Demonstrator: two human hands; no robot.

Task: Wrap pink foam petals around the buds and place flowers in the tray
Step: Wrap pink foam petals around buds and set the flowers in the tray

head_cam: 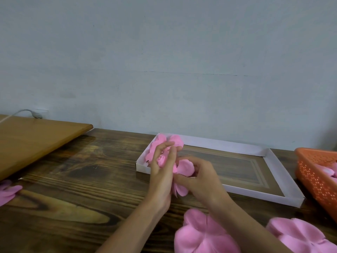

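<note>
- Pink foam fills the middle, where the left hand curls its fingers round a bud. Only the bud's rolled tip shows between thumb and fingers.
- At 3 o'clock of it, the right hand pinches petals against the bud's side. Its fingertips are mostly hidden behind the foam.
- A white-walled tray lies on the counter behind the hands, stretching toward 3 o'clock. A flower sits in its 10 o'clock corner, half covered by the left fingers.
- An orange basket at 3 o'clock is cut by the frame edge, and the pale pink pieces inside are hard to make out.
- Flat cutouts lie at 5 o'clock, partly under the right forearm and cropped at the bottom.
- A cropped pink pile lies at 9 o'clock.
- A wooden board at 10 o'clock runs off frame, with a blurred cable behind it.
</note>
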